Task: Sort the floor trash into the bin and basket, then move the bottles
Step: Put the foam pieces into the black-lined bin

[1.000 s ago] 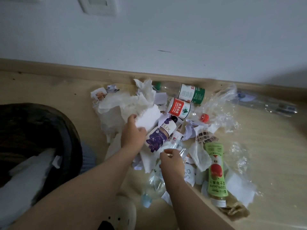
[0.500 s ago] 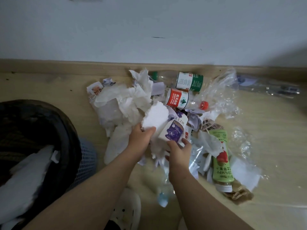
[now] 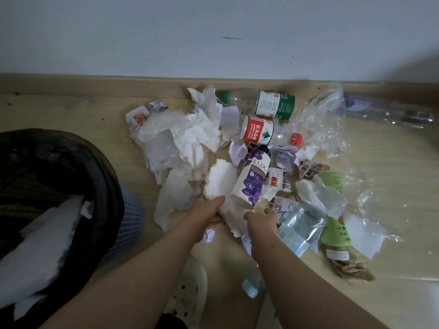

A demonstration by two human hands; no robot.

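Observation:
A heap of crumpled white tissue (image 3: 190, 136), paper scraps and clear plastic film (image 3: 325, 119) lies on the wooden floor by the wall. My left hand (image 3: 209, 212) grips a thick white wad of tissue (image 3: 219, 179). My right hand (image 3: 261, 216) grips the lower part of that same wad, just below the white and purple LUX bottle (image 3: 253, 176). Among the litter lie a red-label water bottle (image 3: 261, 132), a green-label water bottle (image 3: 273, 104) and a green juice bottle (image 3: 336, 231). The bin with a black liner (image 3: 71, 176) stands at left.
A blue mesh basket (image 3: 129, 222) shows behind the bin's rim. White paper lies inside the bin. A crushed clear bottle (image 3: 389, 112) rests by the baseboard at right. A small clear bottle with a pale blue cap (image 3: 253, 281) lies between my forearms.
Both hands have drawn back toward me with the white tissue wad, pulling it out of the heap. The LUX bottle shifted and now lies beside the wad.

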